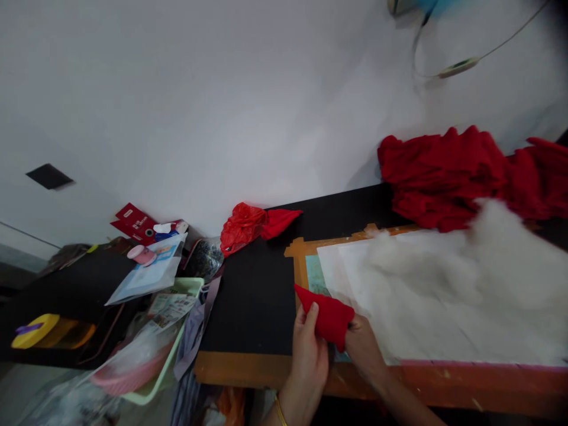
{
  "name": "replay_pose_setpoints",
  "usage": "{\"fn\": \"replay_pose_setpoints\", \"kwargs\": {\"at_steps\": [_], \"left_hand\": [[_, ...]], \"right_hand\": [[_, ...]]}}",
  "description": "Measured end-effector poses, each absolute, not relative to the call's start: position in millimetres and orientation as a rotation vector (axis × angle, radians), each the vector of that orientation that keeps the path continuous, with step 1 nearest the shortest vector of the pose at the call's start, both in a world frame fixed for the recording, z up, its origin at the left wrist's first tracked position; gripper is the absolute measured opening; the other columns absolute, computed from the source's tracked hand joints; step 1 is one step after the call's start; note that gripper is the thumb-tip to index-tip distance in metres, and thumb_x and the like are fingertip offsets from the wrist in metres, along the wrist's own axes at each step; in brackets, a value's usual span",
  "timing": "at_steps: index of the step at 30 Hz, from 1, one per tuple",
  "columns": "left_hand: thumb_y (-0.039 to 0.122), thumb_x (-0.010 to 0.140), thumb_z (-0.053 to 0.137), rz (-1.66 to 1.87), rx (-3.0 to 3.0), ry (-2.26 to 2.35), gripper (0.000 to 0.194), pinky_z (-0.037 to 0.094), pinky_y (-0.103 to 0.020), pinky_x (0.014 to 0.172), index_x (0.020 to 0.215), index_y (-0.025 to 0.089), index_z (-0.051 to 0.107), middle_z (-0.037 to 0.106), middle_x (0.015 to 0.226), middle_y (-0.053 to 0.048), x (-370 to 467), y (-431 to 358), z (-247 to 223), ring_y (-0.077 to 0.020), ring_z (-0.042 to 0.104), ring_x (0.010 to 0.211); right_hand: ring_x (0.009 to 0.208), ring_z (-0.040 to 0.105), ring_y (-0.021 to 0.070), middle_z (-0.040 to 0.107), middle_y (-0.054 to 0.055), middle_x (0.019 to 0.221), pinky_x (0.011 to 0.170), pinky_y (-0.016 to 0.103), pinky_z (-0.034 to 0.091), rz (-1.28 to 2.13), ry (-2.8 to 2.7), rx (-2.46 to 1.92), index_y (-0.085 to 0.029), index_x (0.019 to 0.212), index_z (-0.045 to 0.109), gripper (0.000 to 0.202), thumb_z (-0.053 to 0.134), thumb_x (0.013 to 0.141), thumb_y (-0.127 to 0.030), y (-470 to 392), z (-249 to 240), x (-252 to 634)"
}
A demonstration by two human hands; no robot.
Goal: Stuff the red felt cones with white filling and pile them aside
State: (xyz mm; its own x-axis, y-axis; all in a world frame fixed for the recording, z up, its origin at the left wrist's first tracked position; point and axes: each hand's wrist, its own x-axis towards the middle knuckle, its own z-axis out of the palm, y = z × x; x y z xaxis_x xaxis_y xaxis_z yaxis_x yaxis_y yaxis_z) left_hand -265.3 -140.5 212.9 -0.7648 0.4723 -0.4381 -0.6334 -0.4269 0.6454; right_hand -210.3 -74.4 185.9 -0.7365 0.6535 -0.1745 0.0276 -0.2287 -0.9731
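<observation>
A small red fabric piece (pixel 327 316) with a pointed tip is held over the front of the table. My left hand (pixel 309 340) grips it near the pointed end, thumb on top. At its wider end is my right hand (pixel 364 346); the fingers are partly hidden by the cloth, and I cannot tell whether they are inside it or behind it. White fluffy stuffing (pixel 501 266) lies to the right, on white sheets (pixel 341 266). Another pointed red cloth piece (pixel 283 222) rests by a red plastic bag (pixel 244 225) near the wall.
A heap of red fabric (pixel 444 171) lies at the back right. Left of the table stand a pale green basket (pixel 153 378) with a pink bowl (pixel 133 373), and a black surface with a yellow-lidded container (pixel 53 332). A cable (pixel 459 68) hangs along the wall.
</observation>
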Motion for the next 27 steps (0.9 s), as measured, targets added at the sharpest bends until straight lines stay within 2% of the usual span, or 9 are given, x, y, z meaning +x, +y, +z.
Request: {"fn": "replay_pose_setpoints", "kwargs": {"at_steps": [5, 9, 13, 18, 22, 27], "left_hand": [[0.026, 0.068, 0.081, 2.189, -0.205, 1.117, 0.031, 0.051, -0.029, 0.082, 0.094, 0.015, 0.070, 0.074, 0.093, -0.008, -261, -144, 213, -0.0175, 0.068, 0.083], [0.026, 0.070, 0.079, 2.191, -0.161, 1.138, 0.028, 0.051, -0.029, 0.080, 0.094, 0.015, 0.070, 0.074, 0.092, -0.008, -259, -145, 216, -0.0181, 0.068, 0.084], [0.027, 0.069, 0.080, 2.216, -0.190, 1.159, 0.034, 0.052, -0.029, 0.079, 0.098, 0.015, 0.068, 0.073, 0.093, -0.008, -259, -144, 220, -0.0176, 0.068, 0.082], [0.032, 0.068, 0.081, 2.294, -0.252, 1.153, 0.040, 0.052, -0.030, 0.080, 0.103, 0.018, 0.066, 0.073, 0.095, -0.007, -262, -146, 227, -0.0178, 0.068, 0.082], [0.035, 0.069, 0.080, 2.301, -0.267, 1.173, 0.035, 0.052, -0.029, 0.076, 0.096, 0.017, 0.067, 0.072, 0.088, -0.006, -268, -149, 228, -0.0181, 0.068, 0.078], [0.040, 0.072, 0.077, 2.310, -0.265, 1.156, 0.034, 0.052, -0.029, 0.073, 0.095, 0.016, 0.067, 0.072, 0.087, -0.006, -272, -148, 227, -0.0181, 0.067, 0.077]], "right_hand": [[0.061, 0.061, 0.0199, 0.072, 0.002, 0.069, 0.060, 0.029, 0.052, 2.072, -1.586, -0.695, -0.018, 0.081, 0.077, 0.022, 0.069, 0.070, -0.035, -73, 193, -207], [0.064, 0.064, 0.0219, 0.073, 0.002, 0.070, 0.066, 0.032, 0.054, 2.000, -1.624, -0.681, -0.018, 0.079, 0.077, 0.023, 0.072, 0.067, -0.037, -73, 195, -206], [0.066, 0.066, 0.0241, 0.074, 0.003, 0.073, 0.067, 0.035, 0.055, 1.957, -1.665, -0.680, -0.018, 0.082, 0.077, 0.025, 0.071, 0.069, -0.038, -75, 200, -206], [0.082, 0.067, 0.0280, 0.076, 0.006, 0.088, 0.081, 0.039, 0.055, 2.000, -1.610, -0.655, -0.018, 0.089, 0.076, 0.026, 0.064, 0.071, -0.032, -80, 206, -206], [0.078, 0.067, 0.0259, 0.075, 0.005, 0.086, 0.072, 0.035, 0.055, 1.972, -1.600, -0.716, -0.017, 0.091, 0.075, 0.033, 0.054, 0.066, -0.021, -84, 202, -205], [0.055, 0.058, 0.0189, 0.068, 0.000, 0.062, 0.050, 0.027, 0.047, 2.048, -1.530, -0.821, -0.016, 0.086, 0.074, 0.033, 0.051, 0.063, -0.024, -86, 197, -208]]}}
